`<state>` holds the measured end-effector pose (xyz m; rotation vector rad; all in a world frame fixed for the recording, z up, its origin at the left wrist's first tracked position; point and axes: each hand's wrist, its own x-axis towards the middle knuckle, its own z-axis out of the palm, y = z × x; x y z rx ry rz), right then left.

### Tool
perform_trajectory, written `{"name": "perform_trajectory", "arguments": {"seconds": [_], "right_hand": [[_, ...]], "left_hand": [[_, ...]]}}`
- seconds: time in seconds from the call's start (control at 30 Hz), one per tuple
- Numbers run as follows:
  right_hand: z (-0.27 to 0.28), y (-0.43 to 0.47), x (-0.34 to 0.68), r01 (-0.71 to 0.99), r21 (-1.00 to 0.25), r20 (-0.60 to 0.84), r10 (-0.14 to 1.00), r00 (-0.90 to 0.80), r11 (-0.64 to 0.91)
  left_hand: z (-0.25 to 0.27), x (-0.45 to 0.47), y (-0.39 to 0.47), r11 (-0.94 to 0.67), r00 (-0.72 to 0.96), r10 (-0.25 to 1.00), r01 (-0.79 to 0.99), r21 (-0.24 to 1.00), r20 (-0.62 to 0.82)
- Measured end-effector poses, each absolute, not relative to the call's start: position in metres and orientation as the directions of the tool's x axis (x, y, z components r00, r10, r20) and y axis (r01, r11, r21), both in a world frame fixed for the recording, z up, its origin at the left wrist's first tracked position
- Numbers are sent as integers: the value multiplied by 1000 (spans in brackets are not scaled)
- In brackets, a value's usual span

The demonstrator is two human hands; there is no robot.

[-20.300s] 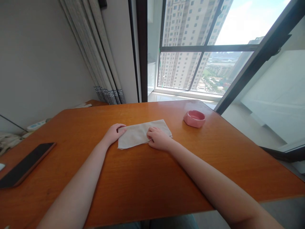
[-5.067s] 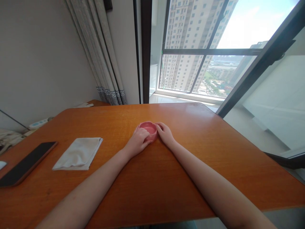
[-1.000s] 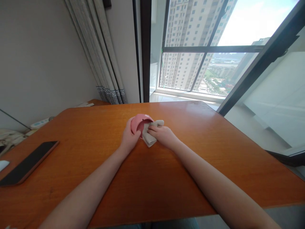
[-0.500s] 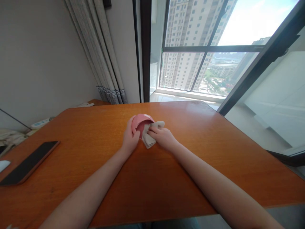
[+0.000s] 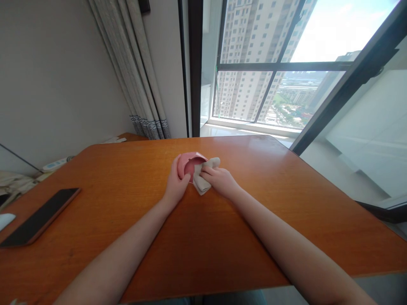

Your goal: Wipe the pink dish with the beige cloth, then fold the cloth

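Note:
A pink bowl-like container (image 5: 188, 161) is tilted on its side over the wooden table, its hollow facing me and to the right. My left hand (image 5: 176, 182) grips its left side, thumb at the near rim. In my right hand (image 5: 219, 178) is a folded whitish cloth (image 5: 201, 184), pinched between thumb and fingers. The cloth lies against the right part of the container's opening and hides some of the inside. Its lower corner hangs down in front of the rim.
The brown wooden table (image 5: 254, 237) spreads under both arms. At left lie a dark flat tablet-like slab (image 5: 41, 218) and part of a white object (image 5: 5, 220), perhaps a mouse. Behind the table are a grey curtain (image 5: 140, 84) and a dark-framed window (image 5: 248, 66).
The cloth and my right hand have shifted slightly to the right, baring more of the container's inside. The container has turned a little in my left hand.

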<state>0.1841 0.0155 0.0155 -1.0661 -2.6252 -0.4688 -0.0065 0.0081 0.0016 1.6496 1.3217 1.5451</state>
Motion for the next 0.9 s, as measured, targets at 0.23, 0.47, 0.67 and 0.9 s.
{"name": "perform_trajectory", "arguments": {"seconds": [0.23,0.47,0.67,0.9], "right_hand": [[5,12,174,699,200,470,559,-683,687],[5,22,183,687,241,463,541,-702,685],[5,9,167,743,155,447,625,-640,651],[7,24,183,699,172,423,589,-688,694]], "left_hand": [[-11,13,0,-328,-292,904,-8,945,312],[6,3,4,-297,-188,933,77,952,306],[-12,26,-4,-200,-223,966,-335,921,129],[-11,2,11,-321,-160,931,66,945,328]]}}
